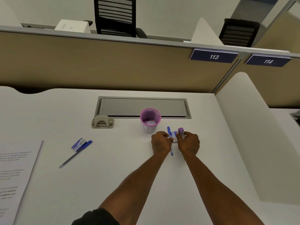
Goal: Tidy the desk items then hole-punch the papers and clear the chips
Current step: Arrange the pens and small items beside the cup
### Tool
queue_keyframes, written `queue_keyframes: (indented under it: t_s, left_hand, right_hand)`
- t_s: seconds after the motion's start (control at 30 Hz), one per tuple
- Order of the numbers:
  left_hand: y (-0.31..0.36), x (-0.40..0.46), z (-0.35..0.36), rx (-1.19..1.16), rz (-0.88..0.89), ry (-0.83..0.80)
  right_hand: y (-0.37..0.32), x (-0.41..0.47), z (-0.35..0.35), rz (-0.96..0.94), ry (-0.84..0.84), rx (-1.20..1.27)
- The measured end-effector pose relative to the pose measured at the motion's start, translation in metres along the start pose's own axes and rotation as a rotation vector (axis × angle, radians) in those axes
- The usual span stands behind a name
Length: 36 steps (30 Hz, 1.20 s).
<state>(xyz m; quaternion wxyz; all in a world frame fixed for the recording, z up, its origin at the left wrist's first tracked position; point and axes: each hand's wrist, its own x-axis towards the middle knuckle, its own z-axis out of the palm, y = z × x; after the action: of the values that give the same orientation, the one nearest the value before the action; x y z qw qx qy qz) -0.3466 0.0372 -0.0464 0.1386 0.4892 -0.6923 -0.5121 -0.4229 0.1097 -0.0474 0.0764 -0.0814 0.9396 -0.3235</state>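
Tidying is unfinished: both hands, left hand (159,142) and right hand (189,143), pinch small items beside the cup (150,120) near the desk's (203,168) back edge; the punch (102,121) and papers (17,172) lie untouched.

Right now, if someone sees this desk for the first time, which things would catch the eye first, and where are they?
Probably the two hands, left and right, meeting right of centre around a small cluster: a blue pen, a small white-and-blue box and a purple-capped tube. Just behind them stands a pink mesh cup holding white paper chips. Farther left lie a grey hole punch and printed sheets at the desk's left edge.
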Motion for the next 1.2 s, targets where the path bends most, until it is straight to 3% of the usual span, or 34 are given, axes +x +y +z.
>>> queue_keyframes:
  t_s: [0.5, 0.7, 0.83, 0.97, 1.2]
  left_hand:
    - [-0.004, -0.001, -0.005, -0.002, 0.054, -0.029]
    - [-0.022, -0.035, -0.03, -0.036, 0.077, -0.029]
    - [-0.043, -0.072, -0.074, -0.071, 0.079, -0.004]
    - [-0.068, -0.098, -0.133, -0.114, 0.097, 0.153]
    - [-0.119, -0.094, -0.241, -0.056, 0.057, 0.493]
  right_hand:
    - [0.005, -0.008, 0.001, -0.014, 0.052, 0.112]
    - [0.001, -0.02, -0.013, 0.119, 0.252, 0.376]
    - [-0.02, -0.07, -0.01, -0.064, 0.309, 0.361]
    - [-0.047, -0.13, 0.013, -0.27, 0.187, 0.432]
    - [-0.104, -0.216, 0.068, -0.518, -0.242, 0.427]
